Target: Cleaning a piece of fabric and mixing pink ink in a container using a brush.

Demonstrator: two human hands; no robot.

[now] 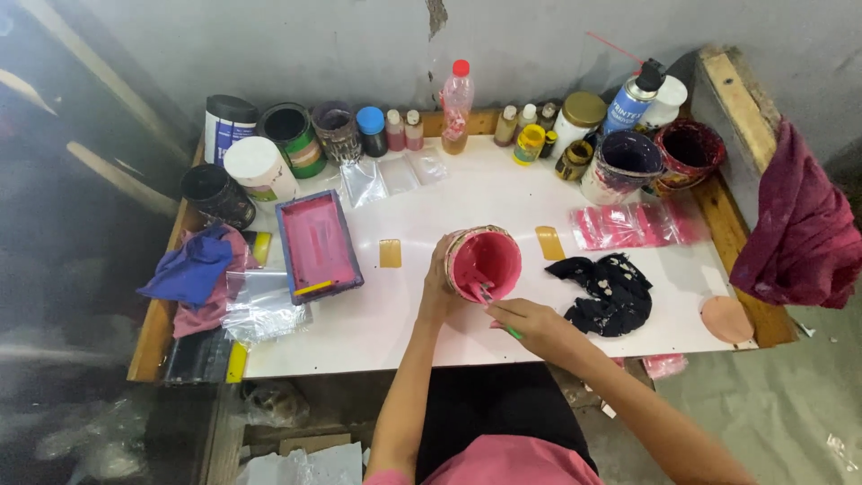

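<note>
On the white tabletop [503, 193]: risk of stains — pink paint dripping off the pot's rim would mark the bare board near the person's edge.
Rectangular tray [317, 244]: coated pink inside, lying left of the pot and apart from it; a sweep of the left elbow could likely nudge it.
Black rag [612, 291]: crumpled just right of the right hand; a loaded tool swung outward might smear it.
Pot of pink paint [484, 262]: tilted toward the person, mouth facing the camera, near the middle of the table; more tilt and the paint could run over the lip.
Left hand [439, 286]: clasped around the pot's side, propping it; if the wet wall slips, the pot may tip.
Right hand [532, 325]: closed around a thin green-handled tool [496, 309], its tip inside the pot; brisk stirring could flick paint out.
</note>
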